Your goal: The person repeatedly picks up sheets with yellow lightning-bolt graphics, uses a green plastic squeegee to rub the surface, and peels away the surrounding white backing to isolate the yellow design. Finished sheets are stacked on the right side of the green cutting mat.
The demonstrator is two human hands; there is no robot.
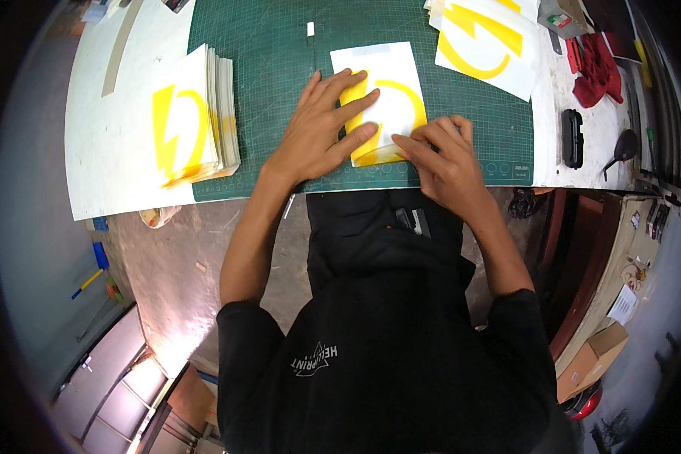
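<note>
1. Pressing flat, the left hand (321, 125) lies with fingers spread and nothing gripped on a white sheet with a yellow decal (382, 94), pinning it to the green cutting mat (280, 45).
2. Just beside it on the thumb side, the right hand (443, 155) has its fingertips drawn together at the sheet's near corner, seemingly pinching or picking at the edge; whether a layer is actually caught between them cannot be told.
3. My judgement: the work in hand is starting a peel at that corner. It would go best with the left palm kept firm and close to the corner, so the sheet does not slide or buckle.
4. Lifting low and slowly, back over the sheet rather than straight up, should lessen the risk of tearing the thin yellow shape.
5. Well to the outer side of the left hand sits a stack of like sheets (193, 113); beyond the right hand, further off, lie more printed sheets (484, 38), and a black case (573, 138) rests on the white table (106, 151).
</note>
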